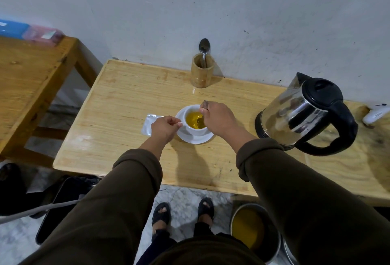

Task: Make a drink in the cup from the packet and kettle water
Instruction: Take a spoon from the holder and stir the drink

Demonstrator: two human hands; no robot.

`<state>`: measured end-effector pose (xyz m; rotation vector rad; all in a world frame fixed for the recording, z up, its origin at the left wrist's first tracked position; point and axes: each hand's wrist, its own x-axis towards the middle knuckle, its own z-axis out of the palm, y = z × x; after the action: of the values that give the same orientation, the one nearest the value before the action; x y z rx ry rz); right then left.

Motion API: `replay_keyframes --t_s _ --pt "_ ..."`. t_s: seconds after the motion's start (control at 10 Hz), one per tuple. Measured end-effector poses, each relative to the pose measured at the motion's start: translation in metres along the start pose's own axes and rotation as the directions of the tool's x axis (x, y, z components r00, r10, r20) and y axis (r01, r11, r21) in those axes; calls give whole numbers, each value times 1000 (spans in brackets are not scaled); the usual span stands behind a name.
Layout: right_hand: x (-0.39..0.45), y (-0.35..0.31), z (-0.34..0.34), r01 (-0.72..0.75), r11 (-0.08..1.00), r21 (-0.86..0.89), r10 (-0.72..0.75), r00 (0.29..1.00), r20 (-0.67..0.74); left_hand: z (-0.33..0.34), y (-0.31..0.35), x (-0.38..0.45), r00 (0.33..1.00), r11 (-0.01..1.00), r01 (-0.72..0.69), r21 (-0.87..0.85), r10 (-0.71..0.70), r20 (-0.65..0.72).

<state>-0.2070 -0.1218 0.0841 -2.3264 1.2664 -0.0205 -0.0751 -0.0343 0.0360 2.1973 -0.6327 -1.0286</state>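
Now | left hand (163, 126) pinches cup (195, 124) handle | right hand (218, 120) grips spoon (200, 120) (bowl in drink)

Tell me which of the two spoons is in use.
The spoon in the right hand, its bowl dipped in the cup's yellow drink. The other spoon stands untouched in the wooden holder.

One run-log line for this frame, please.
stage: stirring | right hand: spoon in cup | left hand: cup handle | kettle: down, right | packet: left
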Motion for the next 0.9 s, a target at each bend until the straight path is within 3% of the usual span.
replay_keyframes --t_s 0.1,0.5,0.7,0.9 --pt "1 0 1 -5 1000 -19 4 999 -53 -1 0 -1 1000 1000 -4 9 4 10" --pt "1 5 -4 -28 989 143 15 995 96 -1 0 2 1000 1000 -2 -6 2 16" --pt "4 3 -8 1 1000 -22 0 1000 30 -3 2 2 1000 1000 -1 -2 1 29" --pt "3 -3 -3 6 1000 15 -6 1000 7 -3 -2 4 1000 1000 -7 3 7 29"
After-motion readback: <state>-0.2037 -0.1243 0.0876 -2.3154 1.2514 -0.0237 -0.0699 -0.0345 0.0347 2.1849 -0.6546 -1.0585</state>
